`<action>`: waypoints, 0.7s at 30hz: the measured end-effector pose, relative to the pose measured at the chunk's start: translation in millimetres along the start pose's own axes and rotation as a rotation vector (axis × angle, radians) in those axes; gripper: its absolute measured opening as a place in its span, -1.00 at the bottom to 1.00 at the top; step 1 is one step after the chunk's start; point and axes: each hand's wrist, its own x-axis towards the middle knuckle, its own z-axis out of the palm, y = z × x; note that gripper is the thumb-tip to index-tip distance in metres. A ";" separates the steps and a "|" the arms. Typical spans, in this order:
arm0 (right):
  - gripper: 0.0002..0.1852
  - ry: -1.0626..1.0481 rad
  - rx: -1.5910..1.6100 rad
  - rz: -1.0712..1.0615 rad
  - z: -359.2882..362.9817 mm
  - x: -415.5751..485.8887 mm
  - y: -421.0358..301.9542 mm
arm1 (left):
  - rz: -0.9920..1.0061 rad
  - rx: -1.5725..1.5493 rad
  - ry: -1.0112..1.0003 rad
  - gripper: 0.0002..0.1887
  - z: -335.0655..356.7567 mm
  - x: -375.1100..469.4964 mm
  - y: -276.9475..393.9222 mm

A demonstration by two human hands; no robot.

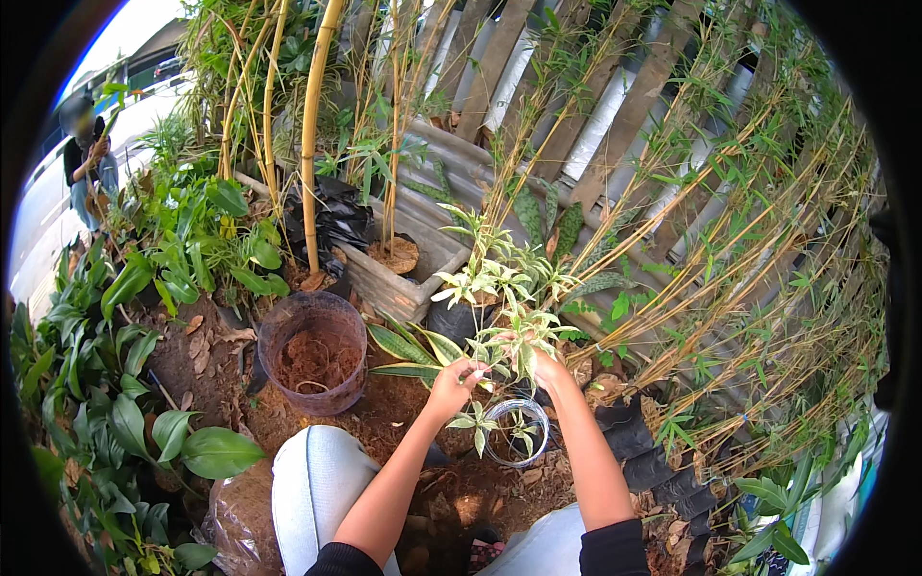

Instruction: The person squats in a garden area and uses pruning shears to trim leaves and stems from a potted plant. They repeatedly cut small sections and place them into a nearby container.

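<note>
In front of me stands a slender plant point(497, 281) with cream-and-green variegated leaves. My left hand point(454, 389) pinches a thin part of it between thumb and fingertips. On its right side, my right hand point(545, 366) grips among the leaves, which hide most of its fingers. Just below both hands lies a coil of thin wire point(545, 435), with a few variegated leaves over and inside it. Left of my left hand, a translucent purplish plastic pot point(346, 399) holds brown soil point(317, 356). Yellow-edged snake plant leaves point(403, 345) spread between pot and hands.
A concrete planter point(389, 291) with cut bamboo stands behind the pot. Bamboo stems point(670, 309) lean across the right, before a wooden slat fence point(619, 137). Broad-leaved plants point(173, 439) fill the left. A plastic bag point(245, 511) lies beside my knee. A person point(90, 162) stands by the road.
</note>
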 end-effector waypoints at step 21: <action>-0.94 0.433 -1.283 -0.656 76.1 -80.1 -38.1 | 0.086 0.112 0.147 -0.89 3.2 -2.9 6.3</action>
